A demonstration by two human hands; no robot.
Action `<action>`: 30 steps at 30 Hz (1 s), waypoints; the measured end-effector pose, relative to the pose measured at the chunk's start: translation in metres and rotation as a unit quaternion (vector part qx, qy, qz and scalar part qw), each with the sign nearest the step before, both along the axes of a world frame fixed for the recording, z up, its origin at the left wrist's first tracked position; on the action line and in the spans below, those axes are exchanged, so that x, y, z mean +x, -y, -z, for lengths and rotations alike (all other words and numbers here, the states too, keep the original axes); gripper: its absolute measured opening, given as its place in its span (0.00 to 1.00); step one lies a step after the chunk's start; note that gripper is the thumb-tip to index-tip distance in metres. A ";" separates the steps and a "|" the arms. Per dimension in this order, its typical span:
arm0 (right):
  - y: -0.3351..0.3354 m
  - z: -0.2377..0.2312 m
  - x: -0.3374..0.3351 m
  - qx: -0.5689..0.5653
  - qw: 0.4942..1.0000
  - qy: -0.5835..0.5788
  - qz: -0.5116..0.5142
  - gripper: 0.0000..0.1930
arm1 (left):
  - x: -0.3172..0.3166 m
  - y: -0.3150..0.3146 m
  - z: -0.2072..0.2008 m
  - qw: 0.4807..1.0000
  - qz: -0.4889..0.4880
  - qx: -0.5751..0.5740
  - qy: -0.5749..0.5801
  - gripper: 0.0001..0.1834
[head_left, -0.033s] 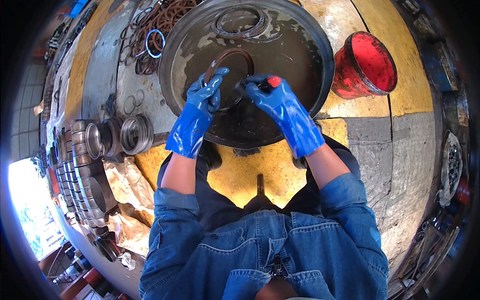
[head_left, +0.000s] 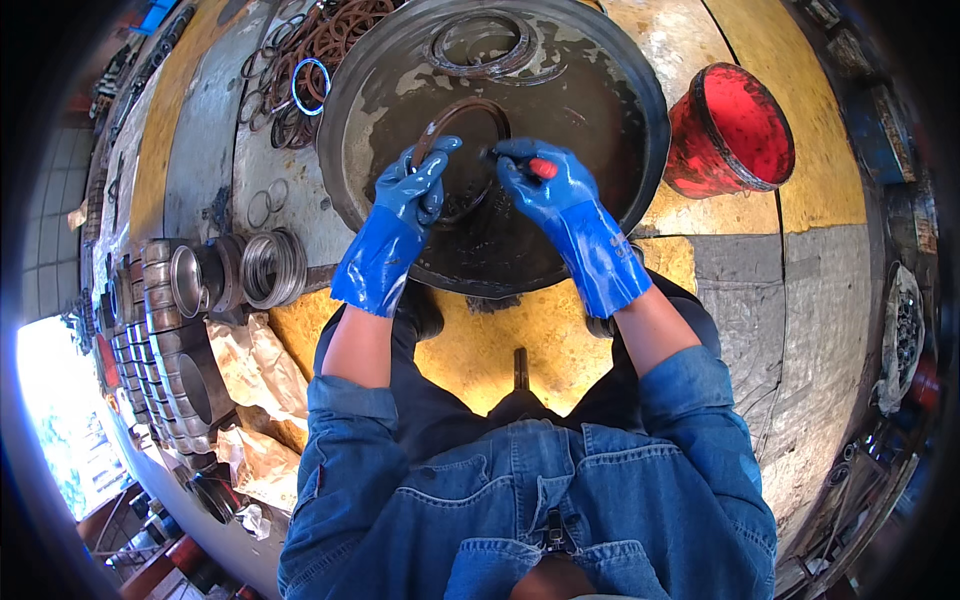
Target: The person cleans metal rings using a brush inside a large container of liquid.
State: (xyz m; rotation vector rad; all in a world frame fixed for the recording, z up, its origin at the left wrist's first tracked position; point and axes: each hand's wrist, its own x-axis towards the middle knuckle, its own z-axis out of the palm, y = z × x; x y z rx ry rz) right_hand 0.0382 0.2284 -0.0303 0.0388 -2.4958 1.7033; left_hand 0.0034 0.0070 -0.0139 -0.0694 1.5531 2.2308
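A wide round dark metal pan (head_left: pixel 600 90) holding oily residue lies on the floor in front of me. In it stands a brown rubber ring (head_left: pixel 470 106), tilted up. My left hand (head_left: pixel 415 185), in a blue glove, grips the ring's lower left side. My right hand (head_left: pixel 545 195), also in a blue glove, holds a small red-handled tool (head_left: pixel 543 168) against the ring's right side. Two or three more dark rings (head_left: pixel 480 45) lie at the pan's far side.
A red bucket (head_left: pixel 735 130) stands to the right of the pan. A heap of rubber rings (head_left: pixel 320 40) with a blue ring (head_left: pixel 310 87) lies at the upper left. Metal sleeves (head_left: pixel 270 268) and crumpled paper (head_left: pixel 250 365) sit on my left.
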 end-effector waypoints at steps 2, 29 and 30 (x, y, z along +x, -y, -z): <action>-0.009 -0.004 -0.011 0.192 0.964 -0.181 0.030 0.14 | 0.002 0.001 0.000 0.999 0.004 -0.039 -0.004 0.18; -0.031 0.025 -0.010 -0.204 0.942 0.265 -0.012 0.24 | -0.021 0.032 0.026 0.927 0.009 0.369 0.062 0.22; -0.034 0.031 -0.010 -0.237 0.936 0.258 -0.017 0.24 | -0.020 0.020 0.022 0.945 -0.025 0.314 0.083 0.21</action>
